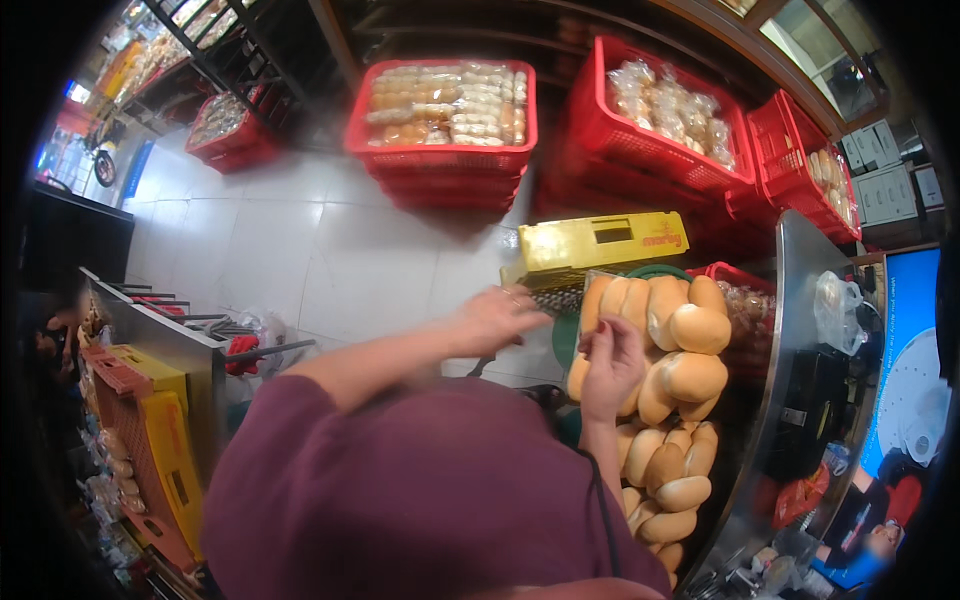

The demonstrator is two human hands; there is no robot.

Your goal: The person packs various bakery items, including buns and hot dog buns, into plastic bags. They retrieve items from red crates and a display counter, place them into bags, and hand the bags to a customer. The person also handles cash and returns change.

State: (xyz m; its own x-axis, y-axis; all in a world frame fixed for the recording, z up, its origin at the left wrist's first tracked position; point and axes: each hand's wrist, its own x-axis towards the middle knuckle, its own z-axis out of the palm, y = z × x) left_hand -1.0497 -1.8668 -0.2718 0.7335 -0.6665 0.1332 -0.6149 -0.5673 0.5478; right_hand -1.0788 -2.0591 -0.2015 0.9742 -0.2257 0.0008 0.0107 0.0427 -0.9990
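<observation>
Long golden bread rolls [698,328] lie piled in front of me on the right, in rows that run down beside my right arm. My right hand [614,368] is over the left edge of the pile, its fingers bent and drawn together; whether something thin is between them I cannot make out. Farther left, my left hand [498,320] reaches across with its fingers stretched and slightly apart, holding nothing. Just beyond both hands stands a yellow plastic crate [560,252] with a handle slot. Part of a green rim [655,271] shows behind the rolls.
Stacked red crates of bagged bread [440,150] stand ahead, with more red crates [670,165] to their right. A metal counter [765,400] edges the right side. At left are a metal-topped table [160,320] and a yellow crate [172,450]. White tiles [370,250] cover the floor.
</observation>
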